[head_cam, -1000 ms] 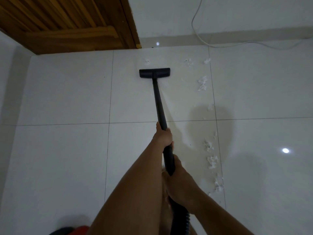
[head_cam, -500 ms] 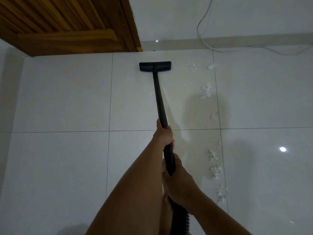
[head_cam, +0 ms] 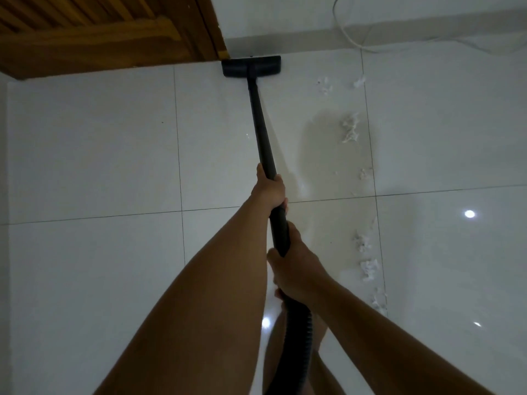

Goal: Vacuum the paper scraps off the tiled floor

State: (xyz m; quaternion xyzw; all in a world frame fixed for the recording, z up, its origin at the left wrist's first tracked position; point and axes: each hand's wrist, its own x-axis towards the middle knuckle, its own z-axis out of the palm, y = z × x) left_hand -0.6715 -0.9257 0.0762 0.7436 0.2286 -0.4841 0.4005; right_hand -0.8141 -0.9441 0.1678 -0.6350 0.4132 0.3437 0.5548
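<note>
Your left hand [head_cam: 269,192] is wrapped tight around the long black vacuum wand [head_cam: 262,132], thumb lying up along the tube, and your right hand [head_cam: 296,269] grips lower down, fingers curled round the spot where the wand meets the ribbed black flexible hose [head_cam: 298,337]. Both arms are stretched forward. The wide flat black floor head [head_cam: 251,67] sits down on the glossy white tiled floor [head_cam: 99,152], right up at the pale skirting [head_cam: 313,35] and just beside the bottom corner of the brown slatted wooden door [head_cam: 99,38]. The black plastic is too dark to make out any lettering. Now look to your right of the wand: the white crumpled paper scraps [head_cam: 350,129] run in a ragged line along the tile joint, apart from the head. There are two small bits near the skirting, a bigger tangle just below them, a few crumbs near the cross joint, and another string of clumps [head_cam: 368,269] level with your right hand. A thin white cable [head_cam: 350,38] loops down the wall and trails along the floor at the far right. A round ceiling-light reflection [head_cam: 469,214] glares off the tile beyond the scraps.
</note>
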